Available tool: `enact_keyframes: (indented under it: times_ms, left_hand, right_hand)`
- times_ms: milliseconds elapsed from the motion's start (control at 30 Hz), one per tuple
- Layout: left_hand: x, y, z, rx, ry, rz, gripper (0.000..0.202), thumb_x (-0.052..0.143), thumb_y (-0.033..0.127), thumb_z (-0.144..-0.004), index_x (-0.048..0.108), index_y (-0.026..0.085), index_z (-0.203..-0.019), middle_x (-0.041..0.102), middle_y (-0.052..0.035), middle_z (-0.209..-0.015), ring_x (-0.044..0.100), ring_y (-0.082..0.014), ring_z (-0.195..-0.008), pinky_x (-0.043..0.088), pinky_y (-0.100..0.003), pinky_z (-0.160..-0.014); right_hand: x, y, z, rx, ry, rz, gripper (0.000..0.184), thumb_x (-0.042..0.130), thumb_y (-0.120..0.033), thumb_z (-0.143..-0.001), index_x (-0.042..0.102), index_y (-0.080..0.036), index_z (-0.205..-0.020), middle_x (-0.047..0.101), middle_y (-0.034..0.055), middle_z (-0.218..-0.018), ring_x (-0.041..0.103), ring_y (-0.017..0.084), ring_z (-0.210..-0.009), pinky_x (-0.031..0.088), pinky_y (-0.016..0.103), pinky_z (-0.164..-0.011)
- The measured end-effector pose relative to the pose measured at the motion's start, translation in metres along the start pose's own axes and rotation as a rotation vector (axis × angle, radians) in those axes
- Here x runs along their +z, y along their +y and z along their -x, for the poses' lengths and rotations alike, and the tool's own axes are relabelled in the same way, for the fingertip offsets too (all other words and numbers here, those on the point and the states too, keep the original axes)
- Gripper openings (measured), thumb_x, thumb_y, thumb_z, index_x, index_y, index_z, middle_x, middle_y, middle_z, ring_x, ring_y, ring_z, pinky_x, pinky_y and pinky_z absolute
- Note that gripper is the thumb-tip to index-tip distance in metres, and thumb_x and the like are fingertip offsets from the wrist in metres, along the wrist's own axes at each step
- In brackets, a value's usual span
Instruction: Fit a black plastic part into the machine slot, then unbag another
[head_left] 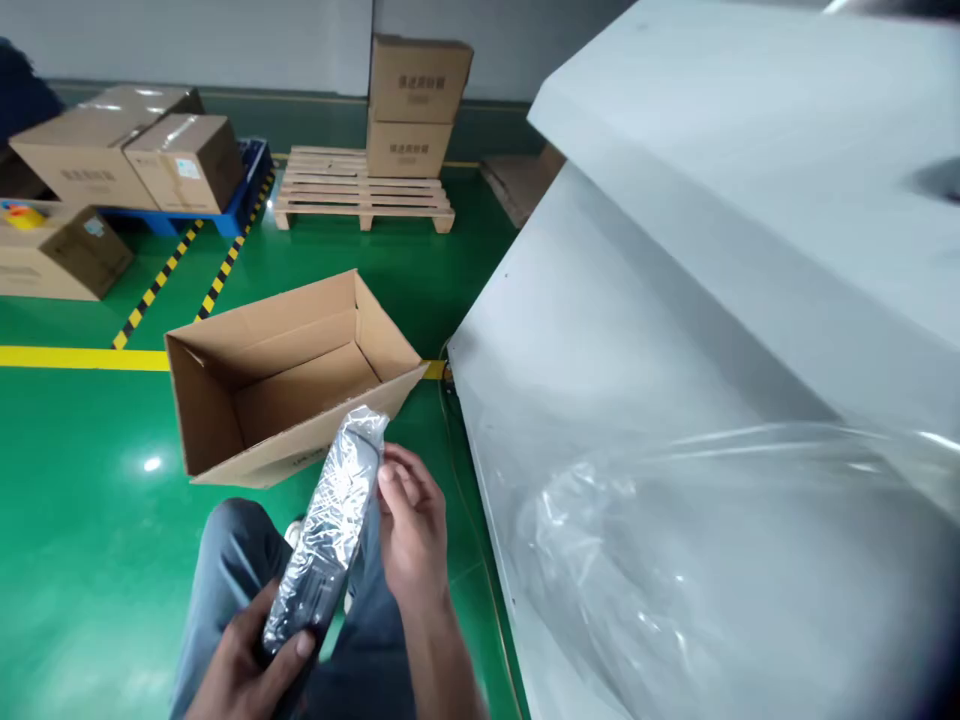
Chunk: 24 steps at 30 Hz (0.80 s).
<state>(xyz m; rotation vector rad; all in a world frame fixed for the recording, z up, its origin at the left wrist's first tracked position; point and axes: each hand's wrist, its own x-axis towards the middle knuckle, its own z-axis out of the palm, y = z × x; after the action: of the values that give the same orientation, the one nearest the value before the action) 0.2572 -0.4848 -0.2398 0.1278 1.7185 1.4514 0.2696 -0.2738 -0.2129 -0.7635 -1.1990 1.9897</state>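
A long dark part in shiny clear plastic wrap (330, 525) slants upward over my knees; what the part is, I cannot make out. Its lower end is gripped by my left hand (251, 655), thumb on top and fingers underneath. My right hand (409, 520) is at the upper end, thumb and fingers pinched together at the edge of the plastic wrap. Just beyond the wrapped part stands an open cardboard box (300, 385) on the floor, with its bare inside bottom showing.
At my right is a large pale machine surface (600, 330) with a clear plastic bag (600, 560) lying on it. Farther off are a wooden pallet (322, 180) with stacked cartons (420, 85), and a blue pallet (244, 185) carrying cartons (112, 130). Yellow tape (82, 358) crosses the green floor.
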Motion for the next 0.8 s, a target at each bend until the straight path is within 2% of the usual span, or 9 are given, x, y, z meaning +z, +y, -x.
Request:
enact_keyframes:
  times_ms: [67,167,333,433,567,667,800]
  left_hand:
    - [-0.004,-0.008,0.011,0.006,-0.025,0.051,0.066,0.084,0.068,-0.074,0.075,0.018,-0.116,0.069,-0.0042,-0.073,0.060,-0.0166,-0.056,0.051,-0.027,-0.054]
    - [-0.010,-0.019,0.025,-0.078,-0.063,0.174,0.068,0.085,0.070,-0.074,0.073,0.020,-0.119,0.072,-0.0043,-0.072,0.062,-0.0170,-0.053,0.050,-0.027,-0.051]
    - [-0.018,-0.023,0.037,-0.060,-0.185,0.342,0.060,0.080,0.073,-0.076,0.074,0.019,-0.100,0.065,-0.0010,-0.059,0.054,-0.0128,-0.040,0.044,-0.024,-0.043]
    - [-0.020,-0.021,0.040,-0.074,-0.239,0.370,0.057,0.081,0.073,-0.075,0.072,0.018,-0.089,0.066,-0.0018,-0.060,0.053,-0.0120,-0.038,0.042,-0.023,-0.040]
    - [-0.022,-0.028,0.043,-0.105,-0.275,0.374,0.055,0.081,0.071,-0.078,0.070,0.019,-0.093,0.070,-0.0034,-0.064,0.057,-0.0136,-0.040,0.043,-0.022,-0.040]
    - [-0.025,-0.037,0.044,-0.107,-0.301,0.392,0.055,0.080,0.069,-0.079,0.070,0.021,-0.103,0.072,-0.0034,-0.067,0.061,-0.0158,-0.041,0.045,-0.023,-0.040]
    - [-0.028,-0.041,0.044,-0.076,-0.363,0.373,0.058,0.080,0.070,-0.078,0.071,0.020,-0.106,0.072,-0.0042,-0.066,0.062,-0.0175,-0.040,0.047,-0.025,-0.039]
  right_hand:
    - [0.000,-0.008,0.014,0.026,0.000,-0.050,0.034,0.083,-0.051,-0.081,0.078,-0.026,-0.104,0.082,0.0056,-0.097,0.077,0.028,-0.100,0.061,0.043,-0.090]
    - [0.001,-0.019,0.029,0.041,0.023,-0.109,0.031,0.088,-0.046,-0.077,0.080,-0.025,-0.098,0.081,0.0044,-0.090,0.076,0.025,-0.087,0.061,0.039,-0.083]
    - [-0.002,-0.041,0.045,-0.043,0.128,-0.095,0.026,0.090,-0.042,-0.076,0.082,-0.023,-0.092,0.071,-0.0017,-0.068,0.065,0.014,-0.062,0.060,0.033,-0.068]
    - [0.001,-0.053,0.057,-0.078,0.082,-0.034,0.028,0.089,-0.043,-0.079,0.081,-0.023,-0.097,0.074,-0.0001,-0.074,0.068,0.015,-0.065,0.063,0.035,-0.073]
    - [0.010,-0.061,0.071,-0.029,-0.054,0.017,0.028,0.090,-0.044,-0.078,0.080,-0.022,-0.093,0.079,0.0030,-0.081,0.073,0.018,-0.071,0.065,0.034,-0.072]
    - [0.010,-0.061,0.075,-0.013,-0.024,0.028,0.027,0.088,-0.045,-0.080,0.080,-0.021,-0.088,0.078,0.0019,-0.075,0.070,0.015,-0.062,0.062,0.030,-0.064]
    - [0.005,-0.062,0.075,-0.014,0.030,0.020,0.030,0.085,-0.049,-0.083,0.079,-0.020,-0.085,0.075,0.0009,-0.072,0.066,0.012,-0.054,0.057,0.028,-0.059]
